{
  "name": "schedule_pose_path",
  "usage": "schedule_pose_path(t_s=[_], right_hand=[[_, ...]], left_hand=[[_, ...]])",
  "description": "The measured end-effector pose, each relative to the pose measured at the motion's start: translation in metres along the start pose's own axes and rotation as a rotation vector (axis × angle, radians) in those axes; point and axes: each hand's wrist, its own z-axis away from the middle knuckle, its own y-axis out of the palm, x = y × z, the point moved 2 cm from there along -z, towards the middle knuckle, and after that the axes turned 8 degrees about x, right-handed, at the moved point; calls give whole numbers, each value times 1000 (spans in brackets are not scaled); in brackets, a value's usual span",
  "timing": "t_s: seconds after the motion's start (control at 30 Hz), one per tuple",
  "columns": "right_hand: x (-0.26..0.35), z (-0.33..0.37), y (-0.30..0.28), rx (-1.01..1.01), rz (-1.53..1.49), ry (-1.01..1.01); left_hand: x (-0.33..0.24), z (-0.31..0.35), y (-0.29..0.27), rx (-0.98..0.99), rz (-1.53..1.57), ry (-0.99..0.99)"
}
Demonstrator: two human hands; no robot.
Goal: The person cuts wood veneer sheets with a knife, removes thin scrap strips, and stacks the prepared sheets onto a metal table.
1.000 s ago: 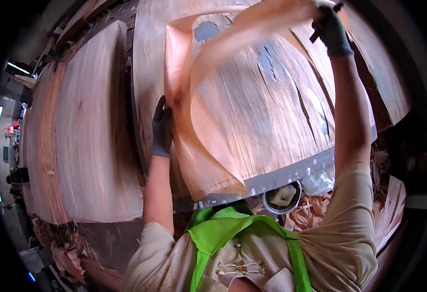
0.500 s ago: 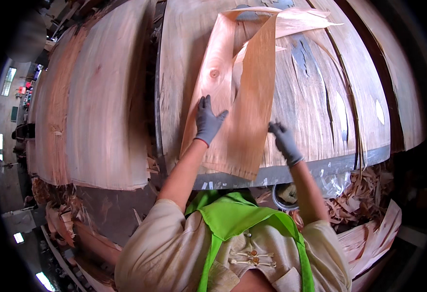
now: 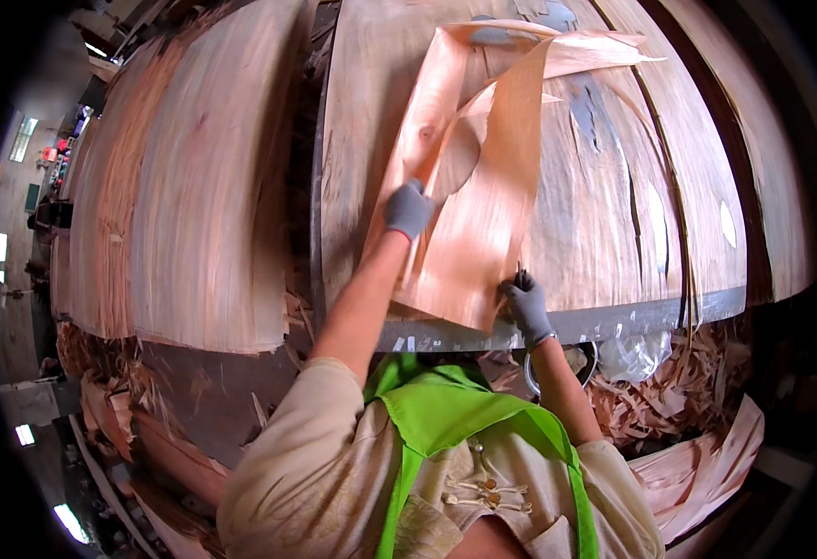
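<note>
A long thin sheet of wood veneer (image 3: 492, 205) lies folded on a stack of veneer, its far end bent over and its middle bowed up. My left hand (image 3: 409, 209), in a grey glove with a red cuff, is closed on the sheet's left part. Beside the sheet's near right corner is my right hand (image 3: 526, 306), also gloved, its fingers closed together. A thin dark tip shows above those fingers; what it belongs to I cannot make out. Beneath lies the veneer stack (image 3: 585, 233), with dark splits and grey patches, on a grey-edged table (image 3: 632, 321).
Another veneer stack (image 3: 213, 186) stands to the left across a narrow gap, and more veneer (image 3: 753, 140) lies at the far right. Below the table's near edge are a round container (image 3: 584, 361), a clear plastic bag (image 3: 634, 357) and a heap of wood scraps (image 3: 679, 391).
My left hand has gone from lying flat with fingers spread to gripping the veneer, which now bows up. My right hand has moved nearer along the sheet's right edge to its corner.
</note>
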Motion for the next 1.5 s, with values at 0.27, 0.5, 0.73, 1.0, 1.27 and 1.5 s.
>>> schedule_pose_path(t_s=[0.27,0.5,0.73,1.0,1.27,1.5], right_hand=[[10,-8,-2,-92,64,-84],[20,-19,-35,-38,98,-147],[27,2,-55,-57,384,-24],[-13,71,-40,-60,347,97],[49,68,-12,-158,-40,33],[126,70,8,-144,-16,-176]], left_hand=[[49,11,-129,31,581,55],[150,83,-111,-24,1129,-207],[207,149,-50,-130,1200,-324],[182,155,-62,60,975,-343],[48,128,-131,-295,494,322],[-77,130,-41,148,-196,853]])
